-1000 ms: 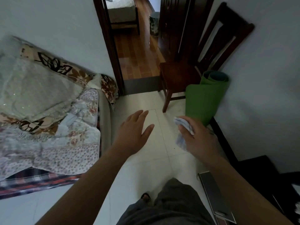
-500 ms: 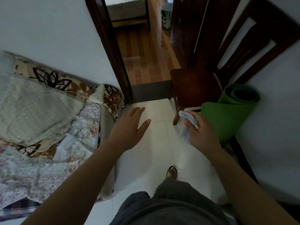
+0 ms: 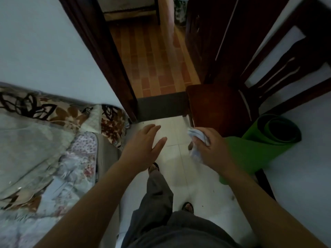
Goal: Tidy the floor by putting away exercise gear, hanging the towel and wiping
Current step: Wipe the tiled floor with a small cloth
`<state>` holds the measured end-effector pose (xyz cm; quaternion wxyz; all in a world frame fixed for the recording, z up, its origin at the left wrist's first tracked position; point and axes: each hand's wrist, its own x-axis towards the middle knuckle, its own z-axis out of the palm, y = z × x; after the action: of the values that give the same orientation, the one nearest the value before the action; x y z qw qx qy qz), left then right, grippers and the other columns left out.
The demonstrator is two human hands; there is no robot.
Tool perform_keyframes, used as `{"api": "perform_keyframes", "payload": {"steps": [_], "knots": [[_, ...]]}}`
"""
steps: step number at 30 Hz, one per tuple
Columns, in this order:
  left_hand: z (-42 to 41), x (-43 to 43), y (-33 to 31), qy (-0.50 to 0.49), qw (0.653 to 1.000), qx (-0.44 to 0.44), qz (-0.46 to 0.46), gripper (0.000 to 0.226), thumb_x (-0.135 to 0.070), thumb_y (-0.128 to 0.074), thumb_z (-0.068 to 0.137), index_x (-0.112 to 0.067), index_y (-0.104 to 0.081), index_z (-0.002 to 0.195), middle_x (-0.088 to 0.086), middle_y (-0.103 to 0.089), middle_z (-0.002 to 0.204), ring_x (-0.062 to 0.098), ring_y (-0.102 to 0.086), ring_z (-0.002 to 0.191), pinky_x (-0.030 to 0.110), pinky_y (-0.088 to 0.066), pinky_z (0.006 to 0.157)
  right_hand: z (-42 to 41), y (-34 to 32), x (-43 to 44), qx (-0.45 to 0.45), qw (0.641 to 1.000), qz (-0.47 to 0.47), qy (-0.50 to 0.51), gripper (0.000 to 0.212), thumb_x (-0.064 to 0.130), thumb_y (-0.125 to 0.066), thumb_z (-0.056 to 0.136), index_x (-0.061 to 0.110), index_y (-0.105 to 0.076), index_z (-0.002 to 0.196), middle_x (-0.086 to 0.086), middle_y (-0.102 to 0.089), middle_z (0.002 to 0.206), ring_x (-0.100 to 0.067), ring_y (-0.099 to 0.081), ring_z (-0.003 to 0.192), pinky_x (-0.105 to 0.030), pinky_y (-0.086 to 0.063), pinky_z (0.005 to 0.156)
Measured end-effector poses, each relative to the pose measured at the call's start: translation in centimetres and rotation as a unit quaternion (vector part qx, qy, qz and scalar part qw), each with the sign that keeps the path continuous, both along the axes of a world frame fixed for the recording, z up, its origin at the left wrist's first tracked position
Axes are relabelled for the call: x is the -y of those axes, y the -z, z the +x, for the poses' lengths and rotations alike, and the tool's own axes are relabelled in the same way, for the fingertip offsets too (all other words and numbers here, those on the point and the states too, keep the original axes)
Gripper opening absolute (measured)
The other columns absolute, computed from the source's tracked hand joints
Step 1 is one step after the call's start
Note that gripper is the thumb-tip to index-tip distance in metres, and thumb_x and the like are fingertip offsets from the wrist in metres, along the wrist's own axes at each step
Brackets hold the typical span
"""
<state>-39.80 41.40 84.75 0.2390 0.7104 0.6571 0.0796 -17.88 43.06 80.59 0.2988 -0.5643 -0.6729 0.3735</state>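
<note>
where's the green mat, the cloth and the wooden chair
green mat [image 3: 250,151]: head view, outer face of the roll
cloth [image 3: 198,136]: head view, bunched upper end
wooden chair [image 3: 215,104]: head view, middle of the seat

Floral bedding [image 3: 53,149] lies left; a dark wooden chair [image 3: 215,106] stands beside the doorway [image 3: 152,59].

Right hand [image 3: 213,151] — perhaps crumpled cloth [image 3: 198,138]
</note>
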Motion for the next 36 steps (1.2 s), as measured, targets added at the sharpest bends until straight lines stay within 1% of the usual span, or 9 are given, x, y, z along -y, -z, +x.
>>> {"api": "perform_keyframes", "payload": {"steps": [3,5,7,13,17,21,26,31,36], "knots": [[-1.1,-5.8,0.1,0.034,0.999,0.000,0.008,0.054,-0.048,-0.034,0.095,-0.019,-0.034,0.142,0.002,-0.037,0.147,0.018,-0.038,0.132,0.031,-0.033,0.105,-0.8,-0.5,-4.4,0.032,0.998,0.033,0.040,0.031,0.033,-0.053,0.089,0.016,-0.062,0.113,0.008,-0.056,0.109,0.001,-0.051,0.096,-0.002,-0.035,0.086],[-2.0,-9.6,0.0,0.058,0.998,-0.006,0.008,0.054,-0.049,-0.033,0.095,-0.021,-0.034,0.142,0.001,-0.036,0.147,0.018,-0.039,0.131,0.032,-0.034,0.105,-1.0,-0.9,-7.4,0.058,0.995,0.031,0.072,0.030,0.034,-0.058,0.089,0.017,-0.061,0.114,0.002,-0.057,0.112,-0.008,-0.052,0.100,-0.006,-0.035,0.086],[-2.8,-13.1,0.1,0.083,0.997,-0.009,0.001,0.055,-0.050,-0.032,0.095,-0.021,-0.034,0.142,0.001,-0.036,0.148,0.018,-0.038,0.132,0.035,-0.035,0.108,-1.0,-1.2,-10.2,0.073,0.993,0.022,0.094,0.028,0.030,-0.061,0.090,0.018,-0.061,0.115,0.000,-0.055,0.114,-0.010,-0.052,0.103,-0.007,-0.035,0.085],[-2.9,-21.6,1.1,0.162,0.985,-0.040,-0.033,0.057,-0.052,-0.030,0.094,-0.022,-0.031,0.143,0.001,-0.035,0.148,0.020,-0.035,0.134,0.044,-0.036,0.107,-0.2,-0.5,-14.7,0.053,0.989,-0.005,0.140,0.026,0.030,-0.062,0.089,0.027,-0.062,0.115,0.008,-0.060,0.114,0.001,-0.053,0.104,-0.005,-0.039,0.086],[0.2,-25.9,1.8,0.195,0.978,-0.035,-0.060,0.056,-0.051,-0.031,0.095,-0.024,-0.029,0.144,-0.001,-0.033,0.149,0.020,-0.033,0.135,0.045,-0.034,0.108,1.2,0.7,-17.2,0.053,0.982,-0.029,0.178,0.025,0.028,-0.062,0.089,0.024,-0.063,0.114,0.007,-0.060,0.114,0.005,-0.051,0.102,-0.001,-0.036,0.084],[4.6,-30.7,1.6,0.226,0.971,-0.053,-0.057,0.055,-0.051,-0.031,0.095,-0.025,-0.028,0.144,-0.003,-0.033,0.149,0.020,-0.033,0.135,0.045,-0.033,0.109,3.9,0.7,-21.6,0.046,0.979,-0.031,0.198,0.028,0.029,-0.063,0.088,0.020,-0.063,0.114,0.005,-0.057,0.113,0.000,-0.052,0.100,0.001,-0.034,0.082],[8.9,-37.2,0.4,0.242,0.967,-0.066,-0.048,0.057,-0.052,-0.030,0.095,-0.023,-0.029,0.144,-0.001,-0.033,0.149,0.022,-0.033,0.135,0.046,-0.034,0.108,8.2,0.6,-27.4,0.017,0.972,-0.042,0.229,0.030,0.038,-0.061,0.087,0.027,-0.061,0.115,0.009,-0.057,0.115,-0.001,-0.054,0.104,-0.009,-0.042,0.083],[12.4,-42.4,-0.1,0.293,0.952,-0.078,-0.045,0.055,-0.052,-0.029,0.095,-0.024,-0.030,0.143,-0.002,-0.031,0.148,0.022,-0.036,0.132,0.046,-0.038,0.104,10.5,0.6,-31.7,0.004,0.955,-0.050,0.292,0.025,0.039,-0.062,0.086,0.030,-0.061,0.109,0.012,-0.057,0.108,0.003,-0.053,0.093,-0.007,-0.036,0.072],[16.0,-47.9,0.4,0.360,0.928,-0.078,-0.057,0.056,-0.050,-0.030,0.095,-0.023,-0.029,0.144,0.000,-0.030,0.149,0.021,-0.034,0.133,0.046,-0.034,0.106,12.0,1.4,-34.1,0.012,0.937,-0.067,0.343,0.027,0.040,-0.060,0.087,0.027,-0.062,0.111,0.010,-0.059,0.112,0.000,-0.054,0.099,-0.010,-0.039,0.077]]}}
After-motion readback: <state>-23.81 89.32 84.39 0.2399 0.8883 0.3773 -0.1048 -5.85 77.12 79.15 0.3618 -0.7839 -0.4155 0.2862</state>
